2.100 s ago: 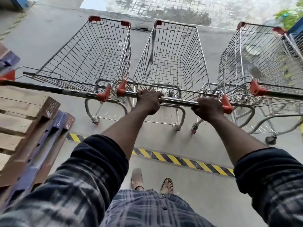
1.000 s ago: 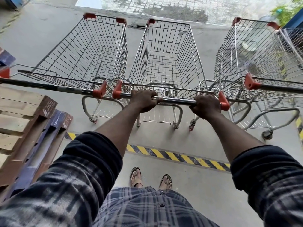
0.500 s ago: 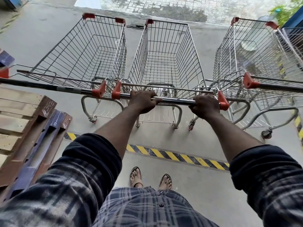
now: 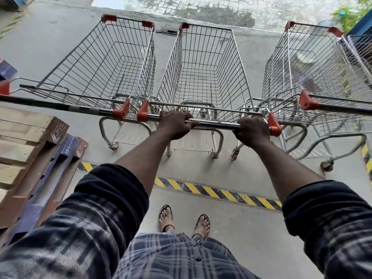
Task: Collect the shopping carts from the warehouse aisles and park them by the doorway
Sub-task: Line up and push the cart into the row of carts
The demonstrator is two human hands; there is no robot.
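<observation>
The middle cart [image 4: 203, 73] stands between two others at the far edge of the concrete floor [image 4: 251, 228], nose toward the wet paving [image 4: 201, 7] outside. Its long axis runs near to far, straight away from the person. Its steel handle bar [image 4: 215, 124] lies crosswise. Both hands wrap the bar from above with fingers curled round it, the left hand [image 4: 175, 125] left of centre and the right hand [image 4: 251, 131] against the orange plastic end cap [image 4: 273, 125]. Neither is nearer, so any push or pull would likely follow that axis. The baskets are thin chrome wire grids, tapering forward. The left cart [image 4: 104, 63] sits just beside, while the right cart [image 4: 302, 63] stands further apart. Rough wooden pallets [image 4: 30, 137] are near left, and striped tape [image 4: 217, 190] crosses the floor.
</observation>
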